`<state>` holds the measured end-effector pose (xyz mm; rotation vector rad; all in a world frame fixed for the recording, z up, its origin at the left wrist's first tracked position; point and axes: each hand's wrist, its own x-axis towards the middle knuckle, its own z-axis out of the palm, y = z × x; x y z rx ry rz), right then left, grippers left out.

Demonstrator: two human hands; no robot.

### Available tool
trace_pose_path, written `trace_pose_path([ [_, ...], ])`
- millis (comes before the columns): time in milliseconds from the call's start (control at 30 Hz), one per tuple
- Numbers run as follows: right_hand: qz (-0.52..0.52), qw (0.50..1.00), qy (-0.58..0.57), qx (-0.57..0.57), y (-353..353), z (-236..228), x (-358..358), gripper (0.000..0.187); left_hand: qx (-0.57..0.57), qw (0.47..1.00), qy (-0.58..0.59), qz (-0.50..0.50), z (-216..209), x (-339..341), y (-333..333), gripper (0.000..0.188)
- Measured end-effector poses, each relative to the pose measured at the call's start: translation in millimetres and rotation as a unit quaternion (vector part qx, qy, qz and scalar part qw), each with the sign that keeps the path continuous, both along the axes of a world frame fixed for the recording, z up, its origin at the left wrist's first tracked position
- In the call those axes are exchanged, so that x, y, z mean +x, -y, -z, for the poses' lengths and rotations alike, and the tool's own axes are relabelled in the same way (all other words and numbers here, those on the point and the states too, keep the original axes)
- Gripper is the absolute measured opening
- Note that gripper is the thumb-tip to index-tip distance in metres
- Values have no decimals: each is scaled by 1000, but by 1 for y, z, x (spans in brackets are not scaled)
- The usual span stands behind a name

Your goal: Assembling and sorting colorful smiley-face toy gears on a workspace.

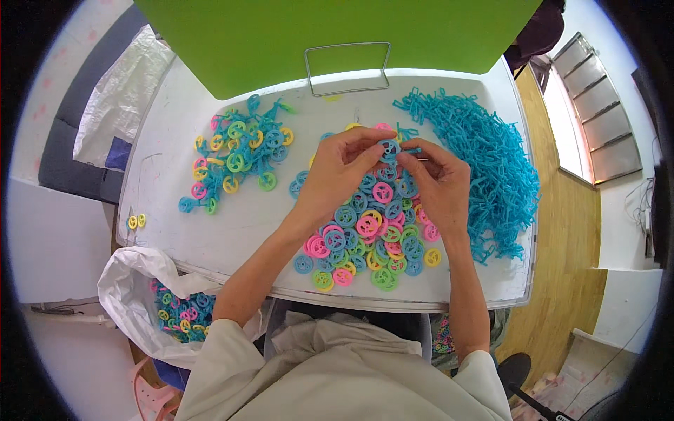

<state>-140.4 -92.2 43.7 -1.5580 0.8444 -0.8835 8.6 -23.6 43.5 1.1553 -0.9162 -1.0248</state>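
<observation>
Above the pile of wheels, my left hand (338,167) is closed with a small blue plastic wheel (389,150) pinched between thumb and fingers. Close against that wheel, my right hand (439,184) pinches a thin teal plastic piece (413,151), its end pointing toward the wheel. Whether the two parts are joined is too small to tell. Below my hands lies a heap of loose spoked wheels (366,225) in blue, pink, green and yellow. A large mound of teal plastic pieces (484,168) spreads over the table's right side.
On the table (210,242), wheels attached to teal pieces (239,151) lie at the left, with scissors (137,222) near the left edge. A green panel (246,49) with a wire stand (347,92) rises behind. Below the front left edge, a white sack (119,288) holds similar parts.
</observation>
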Motion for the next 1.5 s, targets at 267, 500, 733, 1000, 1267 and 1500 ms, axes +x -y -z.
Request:
trace_pose_path([
  [267, 50, 999, 7, 19, -4, -1, 5, 11, -1, 1000, -15, -22, 0, -4, -1, 25],
  [500, 103, 994, 26, 9, -13, 1, 12, 12, -13, 997, -22, -78, 0, -17, -3, 25],
  [733, 130, 991, 23, -15, -19, -1, 15, 12, -33, 994, -38, -96, 4, -20, -4, 25],
  [1000, 126, 973, 14, -191, -13, 16, 11, 14, -51, 995, 0, -88, 5, -13, -1, 16],
  [1267, -22, 996, 75, -51, 12, -7, -9, 18, 0, 988, 26, -152, -12, 23, 1, 19],
  [1500, 30, 930, -330, -160, 42, -4, -55, 31, 65, 751, 503, -422, -15, 112, -18, 19],
])
